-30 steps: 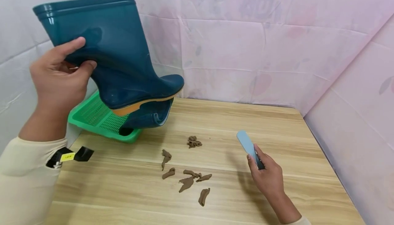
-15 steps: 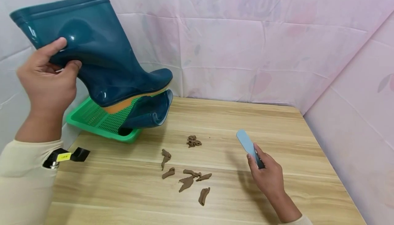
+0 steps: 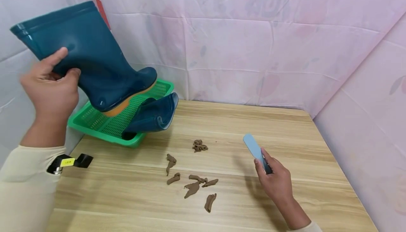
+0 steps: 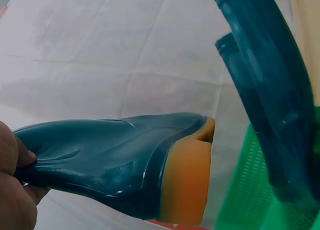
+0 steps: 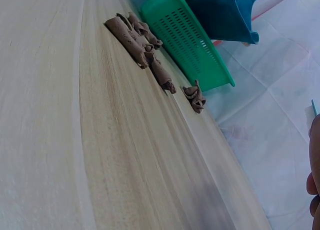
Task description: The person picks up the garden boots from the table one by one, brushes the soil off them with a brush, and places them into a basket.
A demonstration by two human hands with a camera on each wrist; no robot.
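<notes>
My left hand (image 3: 52, 85) pinches the shaft of a dark teal rubber boot (image 3: 85, 52), thumb and fingers on its back side. The boot hangs tilted in the air, toe to the right, its orange sole (image 4: 185, 182) facing the camera in the left wrist view. Beneath it, a second rubber boot (image 3: 153, 115) lies in a green perforated basket (image 3: 109, 138), its top jutting past the rim. My right hand (image 3: 276, 182) grips the dark handle end of a flat light-blue tool (image 3: 253, 145) above the table. At the right edge of the right wrist view, only some fingers (image 5: 314, 165) show.
Several curled brown clay-like scraps (image 3: 191, 189) are scattered on the wood-grain table (image 3: 241, 203), with a small clump (image 3: 200, 146) behind them. Pale patterned cloth (image 3: 228, 48) hangs behind the table and along both sides. A red strip (image 3: 99, 6) shows at the back left.
The left hand has carried the boot leftward and tipped its toe upward, so more of the basket and the second boot shows. The right hand and its tool have hardly moved.
</notes>
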